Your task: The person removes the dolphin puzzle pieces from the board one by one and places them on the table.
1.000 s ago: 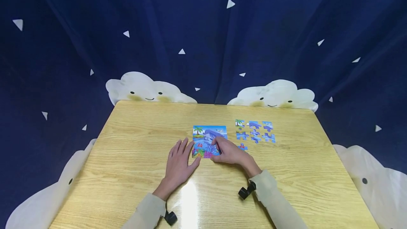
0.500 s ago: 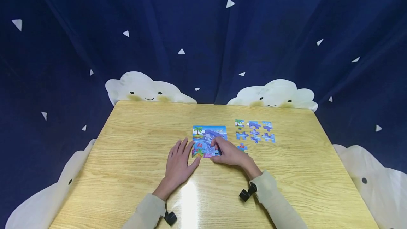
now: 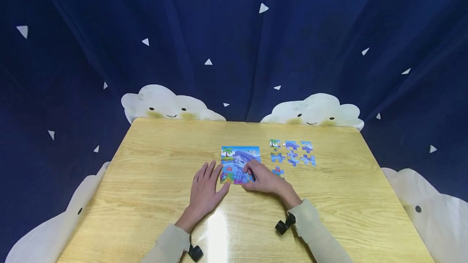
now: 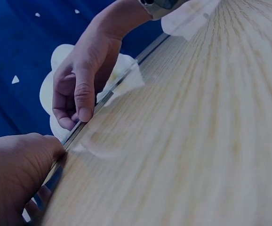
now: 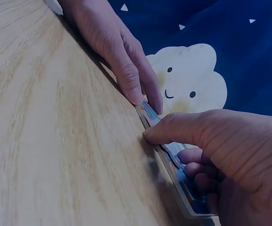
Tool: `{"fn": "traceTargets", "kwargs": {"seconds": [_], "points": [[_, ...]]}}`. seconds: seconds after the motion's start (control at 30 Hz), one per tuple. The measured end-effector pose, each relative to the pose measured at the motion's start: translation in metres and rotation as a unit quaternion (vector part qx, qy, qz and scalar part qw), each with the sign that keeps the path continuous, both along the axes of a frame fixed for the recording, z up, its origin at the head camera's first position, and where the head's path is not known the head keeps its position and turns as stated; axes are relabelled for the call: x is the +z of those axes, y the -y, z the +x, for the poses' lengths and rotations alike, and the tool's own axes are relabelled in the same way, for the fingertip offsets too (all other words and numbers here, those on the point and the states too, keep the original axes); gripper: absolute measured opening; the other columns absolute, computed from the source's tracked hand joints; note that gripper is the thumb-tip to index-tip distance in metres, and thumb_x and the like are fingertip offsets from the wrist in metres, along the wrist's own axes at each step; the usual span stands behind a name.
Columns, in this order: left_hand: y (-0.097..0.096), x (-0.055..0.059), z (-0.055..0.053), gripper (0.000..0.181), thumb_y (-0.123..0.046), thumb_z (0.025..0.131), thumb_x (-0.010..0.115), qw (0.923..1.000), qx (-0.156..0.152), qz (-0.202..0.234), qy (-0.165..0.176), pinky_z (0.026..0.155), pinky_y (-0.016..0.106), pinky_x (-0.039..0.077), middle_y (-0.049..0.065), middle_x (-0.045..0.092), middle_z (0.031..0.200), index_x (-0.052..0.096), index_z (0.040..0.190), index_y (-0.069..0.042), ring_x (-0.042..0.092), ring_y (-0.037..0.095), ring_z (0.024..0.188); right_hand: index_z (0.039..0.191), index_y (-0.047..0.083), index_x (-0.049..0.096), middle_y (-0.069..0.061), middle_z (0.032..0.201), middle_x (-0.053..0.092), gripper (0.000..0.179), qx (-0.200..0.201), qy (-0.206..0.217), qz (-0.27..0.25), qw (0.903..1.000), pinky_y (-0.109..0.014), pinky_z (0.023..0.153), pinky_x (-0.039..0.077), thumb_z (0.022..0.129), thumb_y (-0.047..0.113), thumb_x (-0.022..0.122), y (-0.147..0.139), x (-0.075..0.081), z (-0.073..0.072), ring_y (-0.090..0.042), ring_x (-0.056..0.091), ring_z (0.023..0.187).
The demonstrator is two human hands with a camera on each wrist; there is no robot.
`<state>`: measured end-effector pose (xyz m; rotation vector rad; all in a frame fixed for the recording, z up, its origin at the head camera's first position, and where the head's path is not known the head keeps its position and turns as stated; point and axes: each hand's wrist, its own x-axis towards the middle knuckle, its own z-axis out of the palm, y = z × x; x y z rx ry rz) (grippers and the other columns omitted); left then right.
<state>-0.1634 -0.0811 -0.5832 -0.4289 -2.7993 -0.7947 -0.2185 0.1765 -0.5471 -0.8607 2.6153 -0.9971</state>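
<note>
A dolphin jigsaw puzzle (image 3: 237, 161) in a flat tray lies on the wooden table, with a palm tree, a crab and corals in its picture. My left hand (image 3: 206, 192) lies along the puzzle's left side, fingers extended and thumb tip at its lower left corner. Over the lower right part, my right hand (image 3: 266, 177) has its fingers curled and its thumb at the front rim. It pinches a puzzle piece (image 5: 172, 149) there, mostly hidden by the fingers. In the right wrist view the tray's rim (image 5: 185, 207) runs beneath that hand.
Several loose puzzle pieces (image 3: 292, 156) lie in rows to the puzzle's right; the crab piece (image 3: 278, 171) is close beside my right wrist. A dark blue curtain (image 3: 234, 44) with white clouds hangs behind the table (image 3: 164, 145).
Both hands keep nearly the same place on the puzzle; the right fingers shift only slightly at its lower right. The whole scene sits a little lower in the head view.
</note>
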Motion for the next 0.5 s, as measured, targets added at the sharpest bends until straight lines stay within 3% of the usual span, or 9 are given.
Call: {"fn": "traceTargets", "kwargs": {"seconds": [0.5], "points": [[-0.0009, -0.0016, 0.0002, 0.071, -0.055, 0.099, 0.061, 1.0000, 0.001, 0.001, -0.006, 0.119, 0.062, 0.027, 0.016, 0.042, 0.162, 0.051, 0.155, -0.014, 0.032, 0.043, 0.152, 0.108, 0.013, 0.062, -0.005, 0.097, 0.054, 0.037, -0.005, -0.014, 0.001, 0.9999, -0.029, 0.074, 0.044, 0.084, 0.031, 0.085, -0.0011, -0.0016, 0.0029, -0.014, 0.048, 0.083]]}}
